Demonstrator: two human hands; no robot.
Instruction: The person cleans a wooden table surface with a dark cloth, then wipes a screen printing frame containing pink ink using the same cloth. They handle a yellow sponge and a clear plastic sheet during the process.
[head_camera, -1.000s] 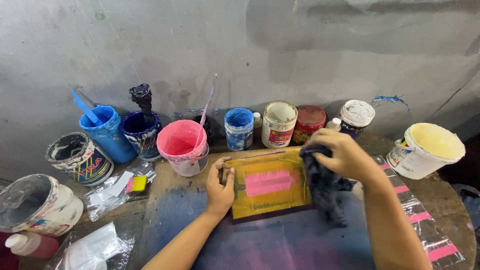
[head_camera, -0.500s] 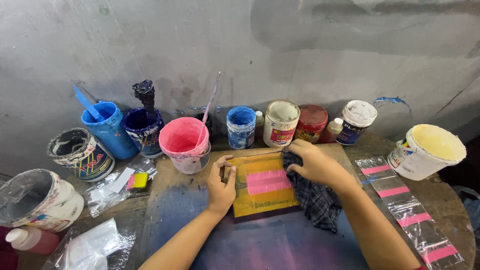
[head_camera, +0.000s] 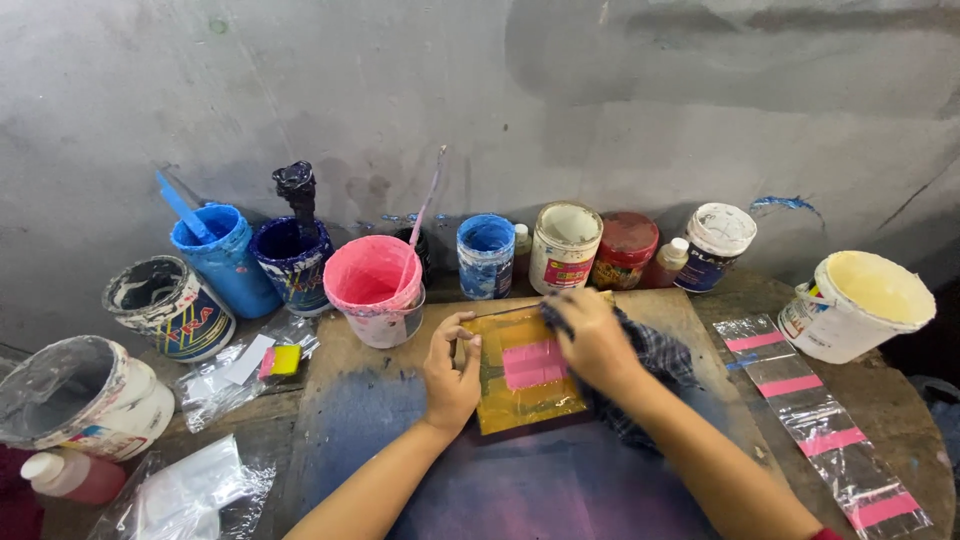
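A small yellow screen frame (head_camera: 520, 400) with a pink rectangle in its middle lies on the stained board (head_camera: 340, 420). My left hand (head_camera: 452, 372) presses on the frame's left edge, fingers curled over it. My right hand (head_camera: 594, 338) grips a dark checked cloth (head_camera: 655, 365) and holds it against the right part of the yellow mesh, just beside the pink patch. The cloth trails off to the right over the board.
Paint tubs line the back: blue (head_camera: 222, 258), dark blue (head_camera: 290, 262), pink (head_camera: 370, 285) with a stick, small blue (head_camera: 485, 255), white (head_camera: 565, 245), red (head_camera: 625, 250), white-lidded (head_camera: 715, 245). A cream bucket (head_camera: 860, 305) and pink-striped plastic bags (head_camera: 815, 420) sit right. Two tubs (head_camera: 85, 395) stand left.
My right hand has carried the cloth leftward from the frame's right edge onto the mesh next to the pink patch. My left hand has stayed on the frame's left edge.
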